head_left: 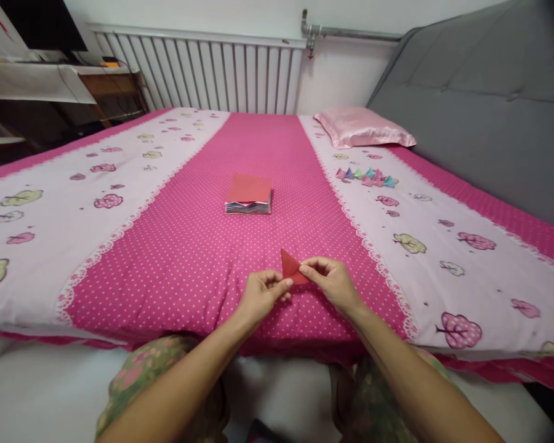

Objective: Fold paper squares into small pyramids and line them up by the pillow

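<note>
A small red piece of origami paper (292, 268), folded to a triangular shape with one point upward, is held between my two hands above the near part of the bed. My left hand (264, 294) pinches its lower left corner between thumb and fingers. On the other side, my right hand (331, 280) grips the right edge, thumb on top. Farther off on the pink bedspread lies a stack of square coloured paper (248, 189) with a red sheet uppermost. Several small folded paper pieces (373, 178) in pink, purple, green and blue sit in a cluster to the right.
The bed (175, 258) has a dotted pink and tree-patterned cover. A pink pillow (362, 127) lies at the back right, by the grey padded headboard (480, 104). Behind the bed runs a white radiator (203, 71). A desk (106, 92) with a monitor (44, 24) stands at the left.
</note>
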